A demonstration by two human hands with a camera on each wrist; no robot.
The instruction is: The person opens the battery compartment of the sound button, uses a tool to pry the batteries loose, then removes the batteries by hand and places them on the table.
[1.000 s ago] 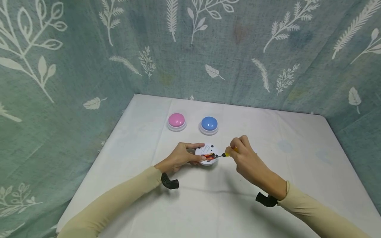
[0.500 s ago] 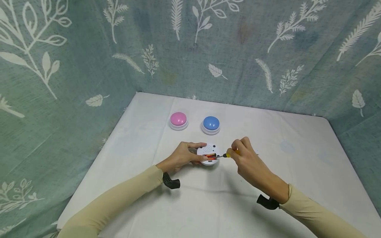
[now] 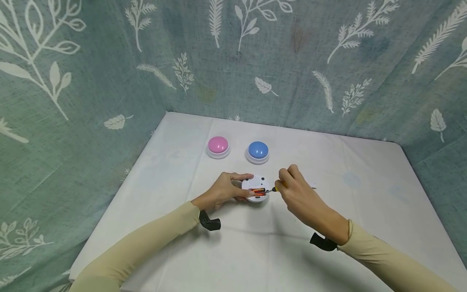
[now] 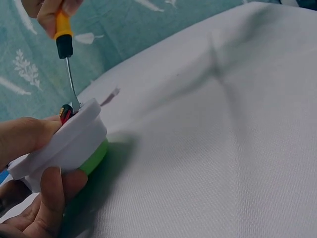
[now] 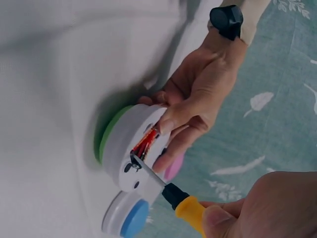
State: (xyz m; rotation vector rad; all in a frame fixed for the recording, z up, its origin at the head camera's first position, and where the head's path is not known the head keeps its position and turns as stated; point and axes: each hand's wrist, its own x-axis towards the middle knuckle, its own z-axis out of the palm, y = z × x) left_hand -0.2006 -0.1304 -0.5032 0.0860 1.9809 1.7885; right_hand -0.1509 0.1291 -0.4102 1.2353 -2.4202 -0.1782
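My left hand (image 3: 222, 188) grips a white round push-button buzzer (image 3: 254, 183) turned underside up. Its speaker holes and dark feet show, and its green dome (image 4: 95, 157) faces down toward the table. Red and black batteries (image 5: 145, 144) lie in the uncovered compartment, with my left thumb pressed at one end of them. My right hand (image 3: 303, 198) holds a screwdriver (image 5: 189, 212) by its yellow and black handle. The metal tip touches the compartment's end near the batteries; exactly what it meets there is too small to tell.
Behind the hands stand a pink push-button buzzer (image 3: 218, 146) and a blue one (image 3: 258, 151), domes up. A small pale piece (image 3: 312, 185) lies just beyond my right hand, partly hidden by it. White cloth covers the table (image 3: 233, 259); a leaf-patterned curtain (image 3: 270, 65) closes the back.
My right hand has shifted slightly left and away from me and turned, so it hides more of the screwdriver's handle. The left hand and buzzer stay nearly still.
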